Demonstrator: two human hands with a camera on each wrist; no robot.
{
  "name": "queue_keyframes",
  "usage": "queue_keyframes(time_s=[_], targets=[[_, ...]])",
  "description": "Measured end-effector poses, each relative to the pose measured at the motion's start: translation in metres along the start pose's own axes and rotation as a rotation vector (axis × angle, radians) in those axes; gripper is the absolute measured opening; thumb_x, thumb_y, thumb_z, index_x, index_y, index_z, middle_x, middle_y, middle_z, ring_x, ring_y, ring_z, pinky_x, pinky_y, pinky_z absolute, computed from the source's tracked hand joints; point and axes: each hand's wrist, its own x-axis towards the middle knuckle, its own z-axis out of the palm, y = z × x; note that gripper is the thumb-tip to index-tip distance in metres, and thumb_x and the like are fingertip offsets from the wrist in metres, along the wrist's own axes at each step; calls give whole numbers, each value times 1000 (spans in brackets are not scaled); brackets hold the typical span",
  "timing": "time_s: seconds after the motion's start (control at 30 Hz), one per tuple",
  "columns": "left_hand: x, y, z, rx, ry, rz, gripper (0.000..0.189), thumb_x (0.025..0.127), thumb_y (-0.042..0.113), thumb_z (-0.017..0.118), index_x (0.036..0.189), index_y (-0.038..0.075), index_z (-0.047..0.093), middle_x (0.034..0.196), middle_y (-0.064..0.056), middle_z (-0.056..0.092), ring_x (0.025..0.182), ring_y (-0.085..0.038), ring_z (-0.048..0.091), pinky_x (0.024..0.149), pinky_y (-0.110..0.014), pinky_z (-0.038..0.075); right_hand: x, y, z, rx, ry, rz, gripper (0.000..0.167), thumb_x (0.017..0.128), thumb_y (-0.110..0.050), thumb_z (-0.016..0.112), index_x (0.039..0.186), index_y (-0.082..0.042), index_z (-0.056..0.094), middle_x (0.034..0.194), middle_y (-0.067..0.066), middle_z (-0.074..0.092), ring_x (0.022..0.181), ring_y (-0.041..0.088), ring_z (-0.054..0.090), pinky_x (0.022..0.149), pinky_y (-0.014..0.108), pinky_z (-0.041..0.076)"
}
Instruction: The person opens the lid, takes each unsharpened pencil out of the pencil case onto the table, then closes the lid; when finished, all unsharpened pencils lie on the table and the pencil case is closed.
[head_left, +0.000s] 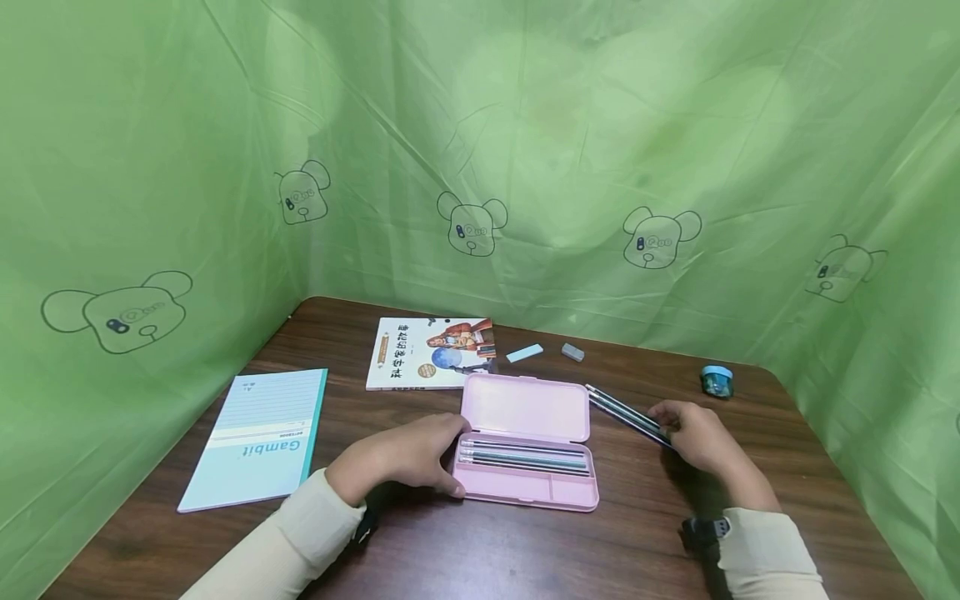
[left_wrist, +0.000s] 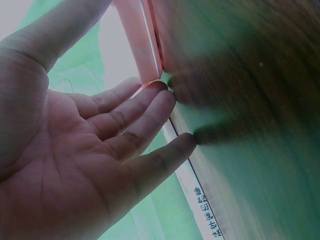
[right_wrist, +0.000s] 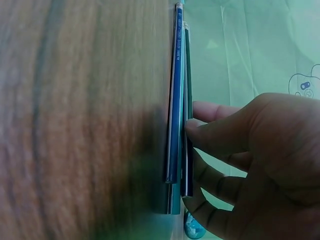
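A pink pencil case (head_left: 525,408) lies with its lid back on the table; several pencils (head_left: 525,460) fill its long rear compartment. My left hand (head_left: 420,454) spans the case's left end, thumb by the front corner. In the left wrist view its straight fingers (left_wrist: 150,115) reach the corner of the case (left_wrist: 137,42). To the right of the case, my right hand (head_left: 693,433) is at the near end of a small bundle of loose pencils (head_left: 624,412). Its thumb and fingers pinch the uppermost dark pencil (right_wrist: 188,75) in the right wrist view.
Behind the case lie a picture-covered book (head_left: 420,354), a pale blue strip-shaped block (head_left: 524,352) and a grey eraser (head_left: 572,352). A blue-lidded small jar (head_left: 717,381) stands at the far right. The notebook (head_left: 255,442) is at the left. Green curtains (head_left: 555,167) surround the table.
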Motion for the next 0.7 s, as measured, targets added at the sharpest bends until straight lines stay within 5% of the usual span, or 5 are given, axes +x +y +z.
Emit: queue_keyframes(time_s=[0.23, 0.7], targets=[[3, -11, 5, 6, 7, 39, 78, 87, 40, 98, 143, 1, 60, 136, -12, 68, 124, -23, 62, 117, -48, 52, 1, 1, 1, 3, 1, 20, 33, 91, 13, 63, 118, -1, 78, 103, 13, 79, 100, 33, 74, 84, 52, 60], [0, 2, 1, 8, 4, -17, 80, 84, 32, 101, 144, -1, 60, 141, -15, 67, 131, -27, 62, 121, -53, 50, 2, 2, 2, 12, -8, 41, 34, 93, 13, 63, 120, 0, 78, 104, 15, 79, 101, 33, 74, 84, 51, 59]])
